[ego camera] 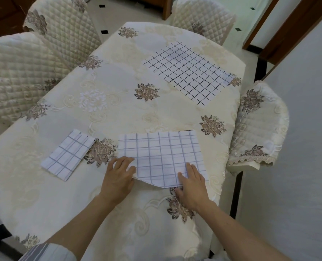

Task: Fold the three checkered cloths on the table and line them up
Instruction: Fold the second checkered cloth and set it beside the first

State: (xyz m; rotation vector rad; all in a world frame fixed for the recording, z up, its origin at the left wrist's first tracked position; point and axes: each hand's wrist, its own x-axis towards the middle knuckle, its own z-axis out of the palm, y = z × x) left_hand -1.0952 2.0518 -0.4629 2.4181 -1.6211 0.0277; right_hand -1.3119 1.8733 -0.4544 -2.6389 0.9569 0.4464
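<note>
On head view, near table edge: half-folded cloth lies flat, both hands at its near edge. Its near-left corner is pinched by the left hand, fingers curled. At the near-right edge the right hand pinches it, thumb and forefinger on top. Beside it to the left, not touching: small folded cloth. Far right, well apart: unfolded cloth, spread flat.

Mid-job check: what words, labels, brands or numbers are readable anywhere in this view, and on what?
No readable text anywhere in the head view.
On the small folded cloth: grid lines only.
On the near cloth, partly folded: grid lines only.
On the far cloth, lying flat: black grid only.
On the tablecloth and chair covers: flower patterns, no lettering.
</note>
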